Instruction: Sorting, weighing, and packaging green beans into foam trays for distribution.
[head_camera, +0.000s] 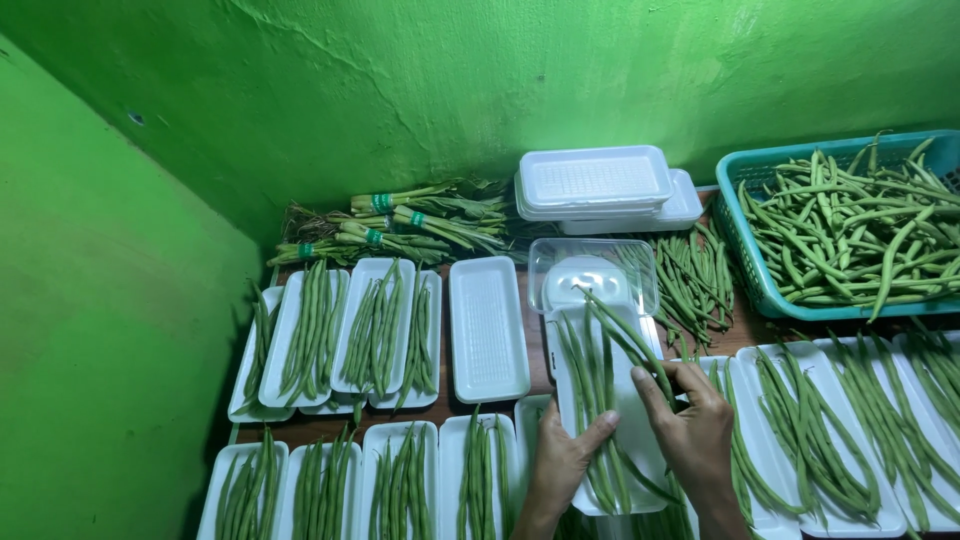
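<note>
We grip the near end of a white foam tray (630, 400) with our left hand (562, 462), while our right hand (692, 425) pinches green beans (600, 385) lying on it.

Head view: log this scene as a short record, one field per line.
left hand: steadies the near end of the white foam tray, thumb on the green beans
right hand: grips a few beans at the tray's right edge
basket: teal, full of loose beans, far right
empty tray: left of the worked tray
filled trays: rows at left and right
back wall: tied bundles, stacked trays
</note>
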